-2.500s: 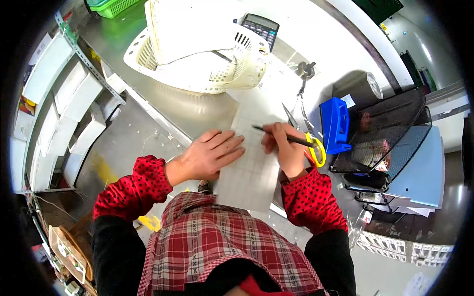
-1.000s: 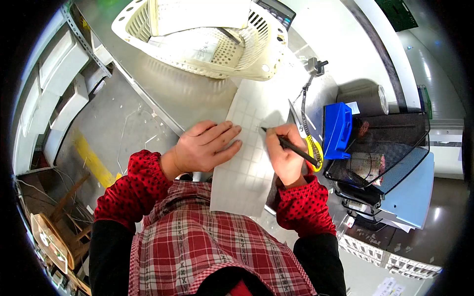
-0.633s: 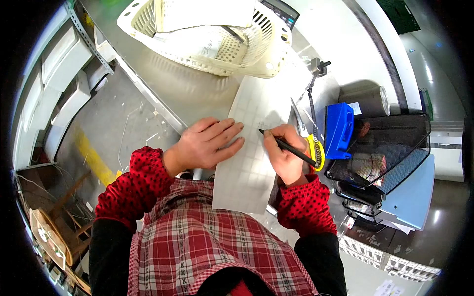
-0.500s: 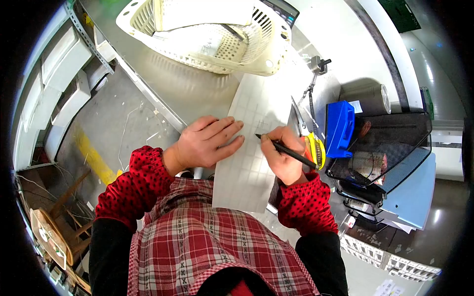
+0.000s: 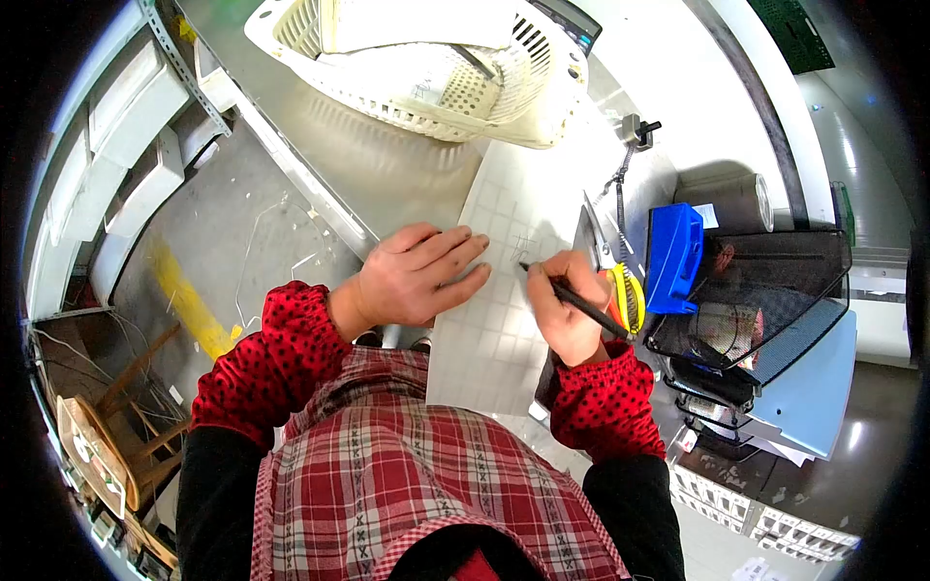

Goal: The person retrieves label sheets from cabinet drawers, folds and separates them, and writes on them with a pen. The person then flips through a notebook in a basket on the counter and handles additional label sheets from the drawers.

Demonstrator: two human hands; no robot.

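My left hand (image 5: 412, 276) lies with fingers outstretched on the left edge of a white sheet of paper (image 5: 484, 353) with a faint grid. My right hand (image 5: 562, 324) is closed around a black pen (image 5: 594, 314), its tip at the paper just below some small dark handwritten strokes (image 5: 523, 246). Right beside that hand are scissors (image 5: 635, 298) with yellow handles, their blades pointing away from me. Part of the scissors is hidden behind my right hand.
A cream plastic basket (image 5: 387, 105) with papers inside stands at the back of the metal table (image 5: 339, 150). To the right are a blue plastic holder (image 5: 675, 257), a metal cylinder (image 5: 727, 201), a coiled cord (image 5: 621, 189) and a black mesh tray (image 5: 794, 252). The table's edge (image 5: 310, 184) runs along the left.
The whole view has shifted slightly. More dark strokes show on the paper near the pen tip, which has moved a little right relative to them. My left hand keeps its place on the sheet.
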